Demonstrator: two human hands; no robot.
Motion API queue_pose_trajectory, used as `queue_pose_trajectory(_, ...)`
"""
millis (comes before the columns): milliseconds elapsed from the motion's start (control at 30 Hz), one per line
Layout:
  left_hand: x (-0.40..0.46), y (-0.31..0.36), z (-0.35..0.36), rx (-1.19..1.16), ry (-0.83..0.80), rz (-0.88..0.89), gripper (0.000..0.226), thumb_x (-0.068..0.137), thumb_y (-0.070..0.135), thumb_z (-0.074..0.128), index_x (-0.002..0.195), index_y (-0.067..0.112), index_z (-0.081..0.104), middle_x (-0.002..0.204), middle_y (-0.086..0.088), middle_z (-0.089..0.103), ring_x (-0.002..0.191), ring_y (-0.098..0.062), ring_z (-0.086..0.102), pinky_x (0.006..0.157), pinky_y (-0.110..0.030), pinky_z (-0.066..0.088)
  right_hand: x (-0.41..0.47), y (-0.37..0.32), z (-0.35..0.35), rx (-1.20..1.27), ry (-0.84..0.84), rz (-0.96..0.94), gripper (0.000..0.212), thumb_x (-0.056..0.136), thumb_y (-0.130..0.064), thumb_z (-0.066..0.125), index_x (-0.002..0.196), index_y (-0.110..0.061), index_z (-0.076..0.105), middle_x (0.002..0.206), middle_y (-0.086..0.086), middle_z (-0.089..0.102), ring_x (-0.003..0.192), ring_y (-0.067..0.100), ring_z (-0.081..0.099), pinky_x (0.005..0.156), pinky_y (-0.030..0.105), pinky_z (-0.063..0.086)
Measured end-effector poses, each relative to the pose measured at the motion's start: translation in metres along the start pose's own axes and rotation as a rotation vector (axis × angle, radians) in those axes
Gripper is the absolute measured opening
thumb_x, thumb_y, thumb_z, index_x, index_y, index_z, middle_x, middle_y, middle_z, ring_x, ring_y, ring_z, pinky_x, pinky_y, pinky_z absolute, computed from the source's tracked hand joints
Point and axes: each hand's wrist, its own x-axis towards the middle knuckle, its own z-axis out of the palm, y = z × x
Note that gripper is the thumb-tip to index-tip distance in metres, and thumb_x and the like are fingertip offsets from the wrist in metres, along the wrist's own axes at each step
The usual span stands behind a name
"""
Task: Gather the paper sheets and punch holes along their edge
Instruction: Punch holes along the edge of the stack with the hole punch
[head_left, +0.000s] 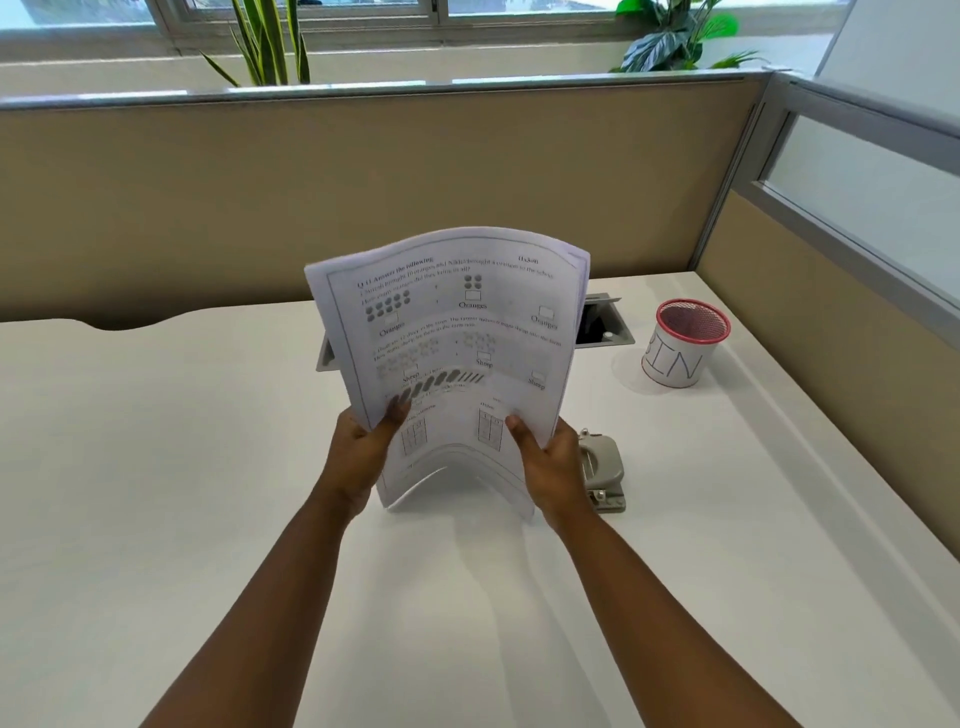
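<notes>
A stack of printed paper sheets (457, 338) stands upright over the white desk (208, 493), bowed, its lower edge resting on the desk. My left hand (361, 452) grips the stack's lower left edge, thumb on the front page. My right hand (548, 467) grips the lower right edge the same way. A grey hole punch (602, 467) lies on the desk just right of my right hand, partly hidden behind it.
A red-rimmed mesh cup labelled "BIN" (685, 343) stands at the right rear of the desk. A grey cable hatch (605, 325) is set into the desk behind the sheets. Beige partition walls (363, 197) close off the back and right.
</notes>
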Motion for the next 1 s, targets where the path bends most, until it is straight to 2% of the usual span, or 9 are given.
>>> queue_pose_trajectory(133, 0.009, 0.005, -0.007, 0.015, 0.077, 0.002, 0.014, 0.088, 0.01, 0.058, 0.091, 0.023, 0.064, 0.073, 0.016, 0.076, 0.069, -0.004, 0.072, 0.056, -0.019, 0.057, 0.007, -0.005, -0.006, -0.08, -0.007, -0.012, 0.027, 0.086, -0.016, 0.063, 0.112, -0.009, 0.06, 0.094, -0.001, 0.065, 0.08, 0.01, 0.064, 0.063, 0.009, 0.053)
queue_pose_trajectory(233, 0.013, 0.004, -0.012, 0.08, 0.11, -0.071, 0.011, 0.086, 0.012, 0.061, 0.097, 0.013, 0.065, 0.072, 0.007, 0.075, 0.065, -0.01, 0.072, 0.055, -0.021, 0.058, 0.013, -0.01, -0.014, -0.202, -0.043, 0.091, 0.034, 0.085, -0.03, 0.063, 0.114, -0.014, 0.059, 0.105, 0.004, 0.069, 0.09, 0.019, 0.065, 0.083, 0.033, 0.055)
queue_pose_trajectory(367, 0.015, -0.008, -0.022, 0.101, 0.084, -0.265, 0.031, 0.086, 0.01, 0.061, 0.116, 0.001, 0.06, 0.1, -0.017, 0.067, 0.08, -0.027, 0.066, 0.075, -0.037, 0.055, 0.021, -0.009, -0.05, -0.68, 0.393, -0.014, 0.03, 0.085, -0.031, 0.062, 0.106, -0.009, 0.065, 0.107, 0.014, 0.068, 0.1, 0.031, 0.061, 0.085, 0.034, 0.047)
queue_pose_trajectory(433, 0.014, -0.017, -0.026, 0.101, 0.059, -0.381, 0.034, 0.086, 0.009, 0.061, 0.118, -0.002, 0.058, 0.104, -0.02, 0.065, 0.082, -0.03, 0.065, 0.081, -0.043, 0.051, 0.025, -0.008, -0.071, -0.901, 0.433, 0.149, 0.037, 0.085, -0.033, 0.062, 0.11, -0.006, 0.062, 0.115, 0.018, 0.063, 0.107, 0.035, 0.057, 0.084, 0.035, 0.045)
queue_pose_trajectory(500, 0.012, -0.025, -0.028, 0.128, 0.03, -0.472, 0.033, 0.086, 0.007, 0.061, 0.117, -0.004, 0.058, 0.106, -0.023, 0.064, 0.082, -0.031, 0.064, 0.083, -0.044, 0.051, 0.027, -0.003, -0.082, -0.986, 0.297, 0.378, 0.045, 0.083, -0.04, 0.063, 0.107, -0.002, 0.062, 0.114, 0.019, 0.064, 0.106, 0.035, 0.058, 0.075, 0.031, 0.042)
queue_pose_trajectory(733, 0.012, -0.045, -0.027, 0.358, -0.061, -0.527, 0.035, 0.088, 0.015, 0.061, 0.117, -0.004, 0.059, 0.112, -0.025, 0.065, 0.098, -0.037, 0.064, 0.09, -0.047, 0.051, 0.029, 0.009, -0.081, -0.956, 0.159, 0.459, 0.032, 0.083, -0.033, 0.061, 0.093, -0.003, 0.065, 0.103, 0.016, 0.068, 0.1, 0.032, 0.06, 0.066, 0.027, 0.035)
queue_pose_trajectory(867, 0.013, -0.049, -0.028, 0.423, -0.082, -0.505, 0.033, 0.089, 0.019, 0.06, 0.115, -0.002, 0.059, 0.109, -0.022, 0.066, 0.091, -0.033, 0.064, 0.084, -0.042, 0.052, 0.029, 0.011, -0.081, -0.835, 0.154, 0.371, 0.037, 0.083, -0.029, 0.062, 0.055, -0.017, 0.042, 0.064, 0.002, 0.053, 0.078, 0.026, 0.051, 0.052, 0.025, 0.031)
queue_pose_trajectory(933, 0.011, -0.052, -0.03, 0.367, -0.042, -0.511, 0.035, 0.089, 0.017, 0.06, 0.118, -0.004, 0.058, 0.113, -0.024, 0.065, 0.097, -0.036, 0.064, 0.09, -0.045, 0.051, 0.028, 0.013, -0.082, -0.675, 0.163, 0.369, 0.035, 0.082, -0.026, 0.065, 0.056, -0.017, 0.043, 0.061, -0.002, 0.05, 0.075, 0.025, 0.05, 0.051, 0.024, 0.034)
queue_pose_trajectory(1000, 0.009, -0.057, -0.032, 0.301, -0.001, -0.534, 0.037, 0.089, 0.015, 0.06, 0.12, -0.004, 0.057, 0.115, -0.025, 0.065, 0.104, -0.039, 0.063, 0.094, -0.05, 0.049, 0.027, 0.013, -0.083, -0.385, 0.177, 0.416, 0.017, 0.08, -0.02, 0.07, 0.08, -0.011, 0.055, 0.085, 0.007, 0.06, 0.088, 0.029, 0.057, 0.068, 0.032, 0.049)
